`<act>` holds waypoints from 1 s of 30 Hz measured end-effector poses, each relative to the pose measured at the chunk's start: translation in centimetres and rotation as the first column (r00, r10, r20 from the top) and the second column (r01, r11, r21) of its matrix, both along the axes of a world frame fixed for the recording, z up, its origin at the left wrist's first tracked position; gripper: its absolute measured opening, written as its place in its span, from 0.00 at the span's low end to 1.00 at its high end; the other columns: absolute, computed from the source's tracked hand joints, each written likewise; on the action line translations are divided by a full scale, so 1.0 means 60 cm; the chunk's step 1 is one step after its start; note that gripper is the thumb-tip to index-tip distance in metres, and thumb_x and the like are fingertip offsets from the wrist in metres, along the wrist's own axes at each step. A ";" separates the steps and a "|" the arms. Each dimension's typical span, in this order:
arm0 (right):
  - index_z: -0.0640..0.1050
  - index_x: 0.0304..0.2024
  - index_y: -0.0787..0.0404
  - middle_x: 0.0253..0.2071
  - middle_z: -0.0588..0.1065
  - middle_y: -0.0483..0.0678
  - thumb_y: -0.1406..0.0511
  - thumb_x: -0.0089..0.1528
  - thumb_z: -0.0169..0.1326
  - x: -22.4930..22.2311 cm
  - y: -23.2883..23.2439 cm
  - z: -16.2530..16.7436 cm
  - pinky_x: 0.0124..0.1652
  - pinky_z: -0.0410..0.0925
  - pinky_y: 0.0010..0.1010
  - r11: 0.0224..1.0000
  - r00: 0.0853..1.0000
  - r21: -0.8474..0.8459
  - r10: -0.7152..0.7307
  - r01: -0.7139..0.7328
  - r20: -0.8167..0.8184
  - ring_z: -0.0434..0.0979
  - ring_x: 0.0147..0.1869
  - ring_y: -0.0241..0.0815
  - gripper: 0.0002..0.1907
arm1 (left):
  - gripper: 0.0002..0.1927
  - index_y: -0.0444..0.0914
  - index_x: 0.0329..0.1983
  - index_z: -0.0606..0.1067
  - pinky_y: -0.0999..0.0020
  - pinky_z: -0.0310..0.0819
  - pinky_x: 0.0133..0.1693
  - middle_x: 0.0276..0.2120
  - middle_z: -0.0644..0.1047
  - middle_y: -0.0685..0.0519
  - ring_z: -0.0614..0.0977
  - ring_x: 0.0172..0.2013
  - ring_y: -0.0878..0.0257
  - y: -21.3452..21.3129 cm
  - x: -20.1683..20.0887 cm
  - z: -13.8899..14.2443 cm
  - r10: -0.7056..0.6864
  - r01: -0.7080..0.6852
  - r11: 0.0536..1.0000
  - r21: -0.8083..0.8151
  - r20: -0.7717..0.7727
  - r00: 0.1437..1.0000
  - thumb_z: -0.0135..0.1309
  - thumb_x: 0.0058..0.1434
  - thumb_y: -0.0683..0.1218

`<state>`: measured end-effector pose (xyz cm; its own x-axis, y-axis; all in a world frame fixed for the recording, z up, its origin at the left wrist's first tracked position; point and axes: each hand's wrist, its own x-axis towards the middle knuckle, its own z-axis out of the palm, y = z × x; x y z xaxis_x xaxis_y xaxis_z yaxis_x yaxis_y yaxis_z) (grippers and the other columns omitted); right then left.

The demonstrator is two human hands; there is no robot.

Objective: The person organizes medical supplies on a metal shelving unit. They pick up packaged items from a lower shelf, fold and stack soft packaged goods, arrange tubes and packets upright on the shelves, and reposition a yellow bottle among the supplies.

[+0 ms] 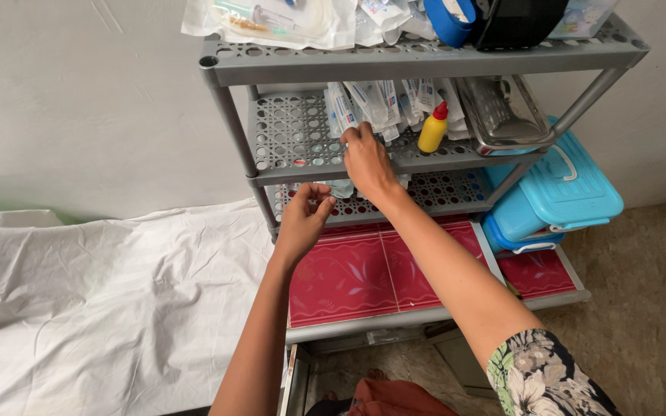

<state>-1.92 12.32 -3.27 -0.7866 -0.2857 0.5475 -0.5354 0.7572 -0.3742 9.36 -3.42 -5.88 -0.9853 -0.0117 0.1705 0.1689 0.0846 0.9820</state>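
Note:
A grey plastic rack (229,123) with perforated shelves stands against the wall. My right hand (366,162) reaches to the front of its second shelf, fingers curled on the small sealed packets (371,102) piled there. My left hand (304,219) is lower, at the front edge of the third shelf, its fingers pinching a small pale packet (340,187). A yellow squeeze bottle with a red cap (432,130) stands on the second shelf just right of my right hand.
A metal lidded tray (502,115) sits right of the bottle. A blue plastic box (560,192) fills the third shelf's right side. Bagged supplies (271,21) and a dark bag (514,19) top the rack. White sheet (94,300) lies left; a red patterned bottom shelf (348,277) lies below.

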 end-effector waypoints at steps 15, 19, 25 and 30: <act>0.75 0.44 0.61 0.44 0.73 0.52 0.70 0.62 0.58 0.136 0.112 0.026 0.39 0.72 0.44 0.984 0.998 -0.177 -0.003 0.015 0.066 0.80 0.41 0.55 0.08 | 0.33 0.33 0.55 0.67 0.46 0.74 0.49 0.52 0.72 0.33 0.78 0.49 0.36 0.073 -0.244 0.091 0.334 -0.457 0.669 -0.586 -0.312 0.889 0.64 0.60 0.59; 0.75 0.44 0.61 0.44 0.73 0.51 0.70 0.63 0.57 0.144 0.130 0.025 0.39 0.73 0.43 0.981 0.994 -0.193 0.012 0.010 0.112 0.80 0.41 0.54 0.07 | 0.42 0.28 0.58 0.63 0.46 0.74 0.49 0.55 0.70 0.32 0.78 0.51 0.36 0.097 -0.264 0.117 0.389 -0.380 0.618 -0.688 -0.152 0.908 0.65 0.57 0.63; 0.75 0.43 0.61 0.44 0.74 0.50 0.70 0.63 0.56 0.147 0.132 0.022 0.39 0.73 0.41 0.977 0.988 -0.214 0.033 0.000 0.151 0.81 0.40 0.51 0.07 | 0.40 0.29 0.59 0.63 0.49 0.75 0.52 0.55 0.72 0.34 0.79 0.52 0.37 0.090 -0.288 0.121 0.416 -0.311 0.583 -0.751 -0.054 0.908 0.64 0.51 0.56; 0.76 0.43 0.62 0.43 0.74 0.51 0.70 0.64 0.56 0.137 0.130 0.019 0.38 0.73 0.42 0.976 0.982 -0.217 0.044 -0.003 0.184 0.81 0.39 0.52 0.06 | 0.30 0.29 0.66 0.61 0.44 0.73 0.53 0.52 0.73 0.30 0.78 0.50 0.33 0.056 -0.302 0.097 0.431 -0.474 0.590 -0.654 -0.242 0.870 0.54 0.63 0.44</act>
<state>6.29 20.11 -2.16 -0.8750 -0.1969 0.4423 -0.4574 0.6358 -0.6218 -8.74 -0.08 -0.07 -0.8749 -0.3147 0.3680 -0.0299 0.7936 0.6076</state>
